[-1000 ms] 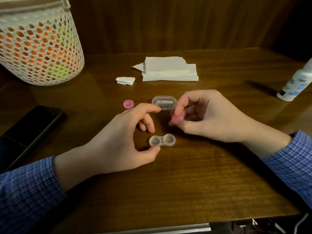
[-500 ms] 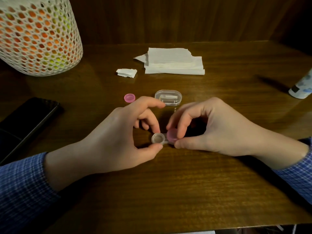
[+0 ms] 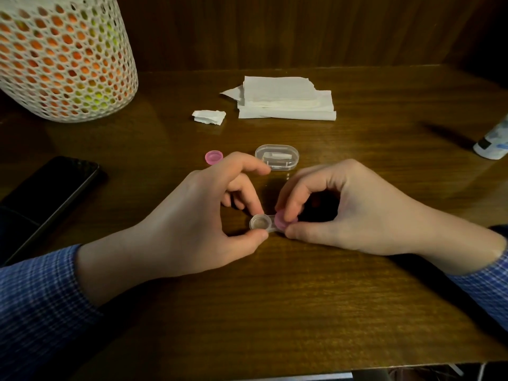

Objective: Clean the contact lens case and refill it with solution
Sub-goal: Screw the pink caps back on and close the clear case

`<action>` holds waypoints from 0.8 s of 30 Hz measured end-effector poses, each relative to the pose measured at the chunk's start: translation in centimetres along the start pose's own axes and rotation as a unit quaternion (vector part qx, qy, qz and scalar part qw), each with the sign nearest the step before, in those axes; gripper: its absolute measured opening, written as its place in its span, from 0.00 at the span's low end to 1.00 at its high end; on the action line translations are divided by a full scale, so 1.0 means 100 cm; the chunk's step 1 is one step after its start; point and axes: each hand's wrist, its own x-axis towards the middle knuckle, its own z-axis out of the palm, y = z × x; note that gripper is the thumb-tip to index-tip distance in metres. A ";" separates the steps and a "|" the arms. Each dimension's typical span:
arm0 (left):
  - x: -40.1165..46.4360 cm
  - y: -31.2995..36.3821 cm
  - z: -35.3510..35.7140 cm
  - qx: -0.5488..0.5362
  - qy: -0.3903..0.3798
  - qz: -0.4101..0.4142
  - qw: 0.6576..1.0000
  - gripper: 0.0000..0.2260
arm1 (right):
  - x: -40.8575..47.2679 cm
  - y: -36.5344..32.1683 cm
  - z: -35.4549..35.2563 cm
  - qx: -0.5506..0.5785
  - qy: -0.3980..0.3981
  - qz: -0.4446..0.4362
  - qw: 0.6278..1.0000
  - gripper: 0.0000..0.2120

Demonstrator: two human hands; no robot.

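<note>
Since a second ago, both hands have closed on the clear twin-well plastic lens case [image 3: 263,224] on the surface: left hand [image 3: 192,224] pinches its open well, right hand [image 3: 343,213] seats the round pink plastic cap [image 3: 281,221], probably threading; keep it level.

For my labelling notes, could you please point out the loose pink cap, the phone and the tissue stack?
Loose pink cap [image 3: 214,157]: head view, its middle.
Phone [image 3: 52,188]: head view, dark screen.
Tissue stack [image 3: 286,101]: head view, top sheet.

Around the clear oval plastic box [image 3: 276,157], open wooden tabletop [image 3: 275,312] lies nearer the person; behind it a white folded tissue stack [image 3: 286,105] blocks, left a loose pink round cap [image 3: 214,157].
</note>
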 end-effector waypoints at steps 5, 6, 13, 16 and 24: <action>0.000 0.001 0.000 -0.001 0.002 -0.003 1.000 0.32 | -0.001 -0.001 -0.001 -0.012 -0.005 -0.006 1.000 0.07; 0.000 0.001 0.000 0.000 0.002 -0.004 1.000 0.32 | -0.001 -0.001 -0.002 -0.015 -0.008 -0.006 1.000 0.07; -0.001 0.001 0.000 0.002 0.004 0.002 1.000 0.31 | -0.001 -0.003 -0.002 -0.017 -0.014 -0.007 1.000 0.07; -0.001 0.001 0.000 -0.001 0.003 0.002 1.000 0.31 | -0.002 -0.004 -0.003 -0.020 -0.020 -0.010 1.000 0.07; 0.000 -0.001 0.000 -0.007 0.000 -0.003 1.000 0.31 | -0.001 -0.003 -0.003 -0.029 -0.020 -0.006 0.999 0.08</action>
